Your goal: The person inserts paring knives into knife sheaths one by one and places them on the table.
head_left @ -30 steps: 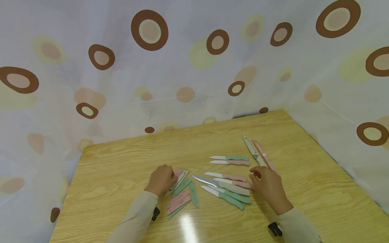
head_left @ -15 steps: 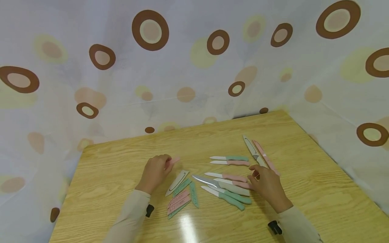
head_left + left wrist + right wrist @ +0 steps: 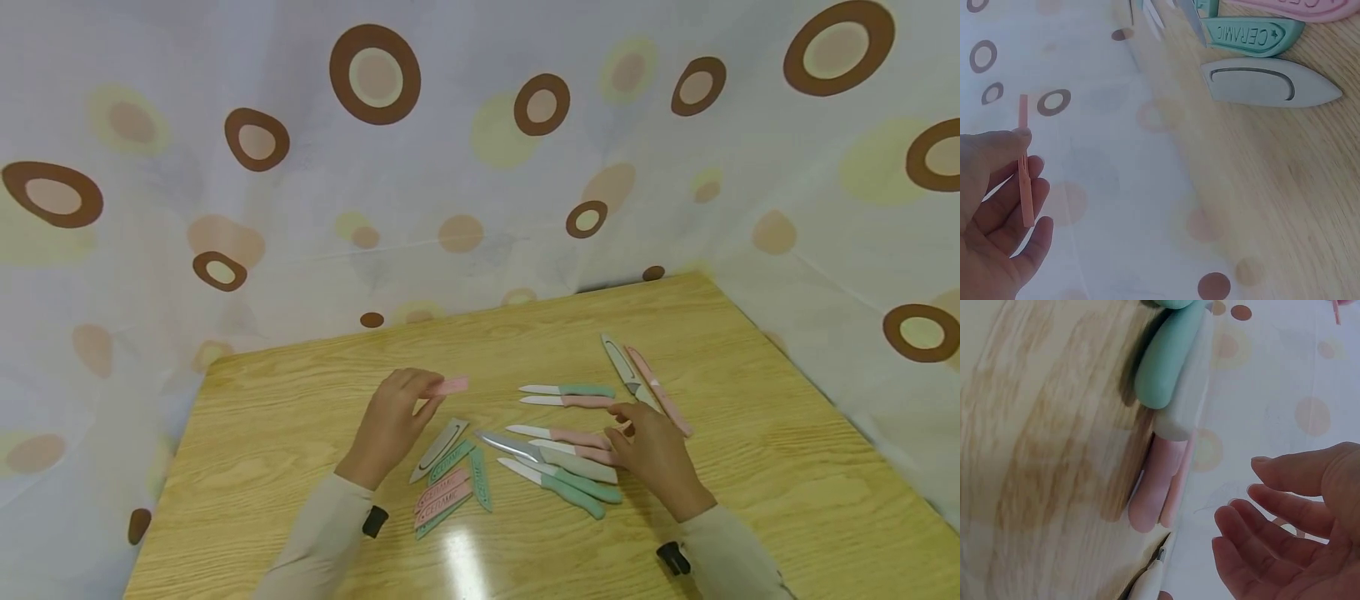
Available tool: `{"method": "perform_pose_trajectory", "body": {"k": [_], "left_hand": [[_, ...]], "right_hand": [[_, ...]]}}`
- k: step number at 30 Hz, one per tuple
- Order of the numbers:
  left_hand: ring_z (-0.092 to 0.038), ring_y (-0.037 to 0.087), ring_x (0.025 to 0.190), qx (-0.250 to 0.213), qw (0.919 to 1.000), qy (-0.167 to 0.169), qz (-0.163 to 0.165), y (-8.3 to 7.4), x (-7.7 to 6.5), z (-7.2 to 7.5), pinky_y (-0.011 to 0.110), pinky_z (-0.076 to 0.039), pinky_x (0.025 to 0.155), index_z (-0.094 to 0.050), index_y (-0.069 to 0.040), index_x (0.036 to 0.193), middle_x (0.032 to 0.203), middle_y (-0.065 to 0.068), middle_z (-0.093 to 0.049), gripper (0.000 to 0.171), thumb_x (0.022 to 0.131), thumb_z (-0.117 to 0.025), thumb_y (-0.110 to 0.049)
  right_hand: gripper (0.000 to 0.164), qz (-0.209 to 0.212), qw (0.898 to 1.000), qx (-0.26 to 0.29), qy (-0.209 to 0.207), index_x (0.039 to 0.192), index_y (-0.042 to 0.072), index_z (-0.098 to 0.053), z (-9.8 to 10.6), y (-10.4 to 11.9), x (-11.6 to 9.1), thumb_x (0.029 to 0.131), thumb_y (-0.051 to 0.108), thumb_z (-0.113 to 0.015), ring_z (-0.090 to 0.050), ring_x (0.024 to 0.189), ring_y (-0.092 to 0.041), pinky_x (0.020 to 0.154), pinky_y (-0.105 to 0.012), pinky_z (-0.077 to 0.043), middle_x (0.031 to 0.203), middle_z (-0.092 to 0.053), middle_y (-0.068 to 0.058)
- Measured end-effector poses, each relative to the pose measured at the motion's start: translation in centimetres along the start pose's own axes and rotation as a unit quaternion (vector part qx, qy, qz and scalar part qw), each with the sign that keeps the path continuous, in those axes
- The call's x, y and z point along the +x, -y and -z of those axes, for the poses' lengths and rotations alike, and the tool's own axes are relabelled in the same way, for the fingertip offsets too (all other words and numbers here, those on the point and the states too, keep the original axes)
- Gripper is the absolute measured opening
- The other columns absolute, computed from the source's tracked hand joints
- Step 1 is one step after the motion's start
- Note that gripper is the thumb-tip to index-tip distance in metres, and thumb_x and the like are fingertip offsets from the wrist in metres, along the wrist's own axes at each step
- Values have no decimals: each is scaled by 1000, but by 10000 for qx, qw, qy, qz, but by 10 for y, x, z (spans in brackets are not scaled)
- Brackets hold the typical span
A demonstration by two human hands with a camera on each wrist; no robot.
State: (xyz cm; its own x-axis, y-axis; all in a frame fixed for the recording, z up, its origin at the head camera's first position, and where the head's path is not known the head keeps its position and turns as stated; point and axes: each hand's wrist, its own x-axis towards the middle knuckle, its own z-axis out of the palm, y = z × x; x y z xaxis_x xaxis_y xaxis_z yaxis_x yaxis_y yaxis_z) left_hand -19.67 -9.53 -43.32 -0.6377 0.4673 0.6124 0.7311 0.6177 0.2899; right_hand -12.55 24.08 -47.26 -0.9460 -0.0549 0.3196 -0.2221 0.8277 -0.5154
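My left hand [image 3: 388, 429] pinches a pink knife sheath [image 3: 452, 385] between thumb and fingers, raised above the table. The left wrist view shows this pink sheath edge-on. Below the hand lie a white sheath [image 3: 1254, 94], green sheaths [image 3: 480, 479] and pink sheaths [image 3: 442, 492] marked CERAMIC. My right hand [image 3: 1297, 525] holds nothing; its fingers are loosely bent beside the knife handles. Near it are pink-handled knives [image 3: 581, 438], a larger white-handled knife [image 3: 581, 465] and green-handled knives [image 3: 572, 497], blades pointing left.
Farther back, a green-handled knife [image 3: 588, 390] lies beside a pink-handled one [image 3: 585, 402]. A white sheathed knife [image 3: 619, 362] and a pink sheathed knife [image 3: 656, 387] lie at the right. Patterned cloth [image 3: 420, 167] rises behind the wooden table [image 3: 285, 417].
My left hand has lifted the pink sheath off the sheath pile, moved it away from me and turned it toward the right. My right hand has shifted only slightly.
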Motion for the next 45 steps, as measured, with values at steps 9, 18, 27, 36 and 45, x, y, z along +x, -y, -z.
{"method": "perform_pose_trajectory", "body": {"k": [9, 18, 27, 36, 45], "left_hand": [[-57, 16, 93, 55, 9999, -55, -66, -6, -1, 3, 27, -48, 81, -65, -5, 100, 99, 3, -64, 22, 79, -72, -8], [-56, 18, 93, 173, 9993, -192, -272, -9, -6, 5, 28, -48, 82, -66, -5, 100, 100, 5, -63, 27, 75, -75, -7], [-56, 17, 92, 170, 9993, -90, -321, -11, -6, 7, 26, -48, 79, -67, -4, 99, 97, 4, -64, 21, 79, -72, -9], [-57, 16, 90, 109, 9995, 4, -306, -10, -10, 5, 26, -49, 77, -67, -4, 97, 96, 4, -64, 20, 79, -72, -9], [-57, 16, 92, 120, 9993, 70, -344, -10, -14, -1, 26, -49, 78, -67, -5, 97, 97, 3, -64, 23, 76, -75, -9]], "right_hand": [[24, 391, 9956, -852, -81, 97, -7, -66, -6, -5, 6, 75, -1, -71, -58, 67, -22, 60, -34, -50, 83, -63, -16], [29, 1651, 9735, -1577, 128, 92, 3, -71, -20, -13, 30, 70, 19, -79, -53, 69, -22, 64, -38, -48, 71, -59, -5], [15, 1502, 9712, -1716, 691, 87, 4, -71, -30, -15, 48, 72, 5, -71, -49, 71, -22, 72, -42, -42, 71, -57, -4], [9, 1110, 9730, -1789, 941, 73, 7, -62, -35, -15, 49, 79, 4, -68, -49, 67, -21, 70, -39, -44, 69, -50, -2], [10, 765, 9820, -1099, 1333, 79, 4, -62, -34, -20, 48, 76, -1, -70, -53, 65, -16, 60, -32, -47, 70, -54, -1]]}}
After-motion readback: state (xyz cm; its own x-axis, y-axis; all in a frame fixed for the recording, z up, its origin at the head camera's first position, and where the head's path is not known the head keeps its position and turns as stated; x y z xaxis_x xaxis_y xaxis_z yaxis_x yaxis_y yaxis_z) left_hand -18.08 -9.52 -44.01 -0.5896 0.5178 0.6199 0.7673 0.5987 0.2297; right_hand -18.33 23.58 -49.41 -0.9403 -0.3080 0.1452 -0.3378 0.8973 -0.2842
